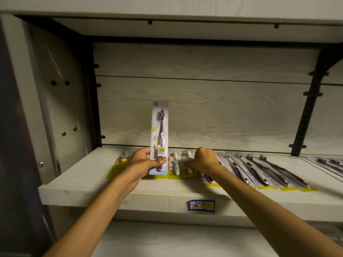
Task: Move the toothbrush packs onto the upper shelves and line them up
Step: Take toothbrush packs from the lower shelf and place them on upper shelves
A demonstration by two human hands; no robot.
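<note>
Pale wood-grain shelf (78, 184) carries a row of toothbrush packs lying flat from near its left end to its right edge, yellow-based ones (182, 168) at the middle and dark-brush packs (259, 169) further right. The left hand (143, 162) holds 1 purple toothbrush pack (160, 138) upright above the shelf's front-left part, thumb and fingers pinching its lower end. The right hand (203, 159), fingers curled downward, presses on the middle packs.

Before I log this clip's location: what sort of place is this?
Probably a shop's display shelving: flat-lying carded toothbrush packs in a row, a blue-and-yellow price label on the pale wooden shelf, bracket rails behind.
</note>
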